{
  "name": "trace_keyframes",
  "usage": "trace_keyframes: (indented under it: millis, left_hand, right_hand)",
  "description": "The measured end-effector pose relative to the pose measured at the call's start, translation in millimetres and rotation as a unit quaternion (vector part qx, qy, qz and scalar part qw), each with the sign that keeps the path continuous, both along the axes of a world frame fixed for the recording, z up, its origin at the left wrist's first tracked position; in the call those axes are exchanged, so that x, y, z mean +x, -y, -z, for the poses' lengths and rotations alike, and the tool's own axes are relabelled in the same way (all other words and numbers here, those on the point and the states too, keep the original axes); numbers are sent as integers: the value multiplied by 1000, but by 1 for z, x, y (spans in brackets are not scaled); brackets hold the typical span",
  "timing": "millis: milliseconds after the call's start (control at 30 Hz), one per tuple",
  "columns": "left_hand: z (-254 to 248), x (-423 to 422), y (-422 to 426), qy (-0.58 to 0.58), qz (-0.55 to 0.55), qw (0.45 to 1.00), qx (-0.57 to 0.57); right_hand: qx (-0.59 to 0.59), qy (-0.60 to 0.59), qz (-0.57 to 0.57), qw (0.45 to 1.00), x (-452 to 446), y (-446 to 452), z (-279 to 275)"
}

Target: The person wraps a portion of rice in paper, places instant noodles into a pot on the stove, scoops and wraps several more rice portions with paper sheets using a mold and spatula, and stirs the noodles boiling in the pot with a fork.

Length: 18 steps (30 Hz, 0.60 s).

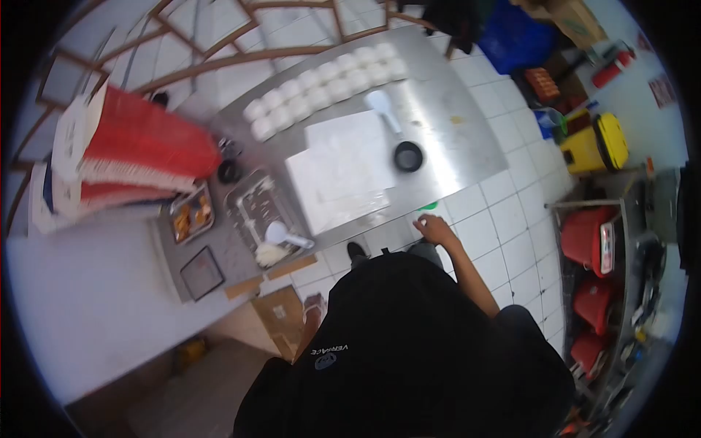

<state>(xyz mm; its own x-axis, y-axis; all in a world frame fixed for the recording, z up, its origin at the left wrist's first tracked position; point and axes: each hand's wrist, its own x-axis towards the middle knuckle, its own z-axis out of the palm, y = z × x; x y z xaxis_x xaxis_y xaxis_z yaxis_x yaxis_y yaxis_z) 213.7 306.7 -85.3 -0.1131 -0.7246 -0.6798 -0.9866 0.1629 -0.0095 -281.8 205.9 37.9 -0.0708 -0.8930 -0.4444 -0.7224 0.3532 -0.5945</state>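
Note:
My right hand (436,230) is at the table's near edge, its fingers curled; whether they grip anything is too blurred to see. Just beyond its fingertips a small green object (427,206) shows at the edge. My left hand (315,302) hangs low beside my body, below the table edge, with something whitish about it; its fingers are not clear. On the metal table (467,139) lie white sheets (339,164), a black bowl (407,156) and a white scoop (382,107). Two rows of round white pieces (325,84) line the far side.
To the left stand a metal tray (244,212) with white residue and a white spoon (285,236), a smaller tray of orange food (193,214) and red-and-white bags (146,142). A cardboard box (281,321) is below. Red bins (588,237) fill a rack at right.

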Motion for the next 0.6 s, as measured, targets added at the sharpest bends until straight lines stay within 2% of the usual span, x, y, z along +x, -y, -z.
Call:
trace_keyframes:
  millis: [33, 67, 100, 133, 167, 200, 233, 300, 400, 467, 500, 567, 600]
  left_hand:
    - [6, -13, -7, -54, -34, 997, 33]
    - [10, -30, -11, -93, -42, 993, 64]
    - [21, -49, -6, -118, -19, 989, 89]
    - [28, -74, 2, -137, 9, 984, 111]
    - [36, -104, 16, -151, 50, 979, 127]
    - [41, -138, 35, -161, 91, 972, 142]
    - [47, -176, 53, -168, 132, 965, 150]
    - [57, -266, 92, -190, 202, 947, 162]
    - [80, -409, 127, -278, 248, 915, 156]
    - [93, -505, 141, -394, 230, 873, 172]
    - [87, -553, 139, -445, 210, 851, 183]
    - [49, -628, 119, -397, 218, 878, 156]
    - [28, -666, 108, -347, 205, 906, 128]
  right_hand:
    - [6, -23, 18, 1000, -30, -26, 26]
    - [35, 17, 57, 998, -59, -53, 42]
    - [54, -4, 69, 996, -86, -79, 61]
    - [116, 31, 108, 987, -112, -101, 42]
    - [113, 7, 89, 990, -138, -119, 28]
    - [84, 13, 142, 986, -163, -147, 23]
    - [92, 13, 191, 977, -190, -174, 28]
    - [137, -8, 262, 955, -242, -213, -1]
    - [79, -69, 374, 921, -309, -267, -28]
    - [43, 92, 487, 867, -352, -297, -49]
    - [33, 90, 502, 859, -373, -315, -34]
    - [-60, -72, 494, 864, -409, -354, -3]
    - [-52, -79, 512, 854, -423, -369, 6]
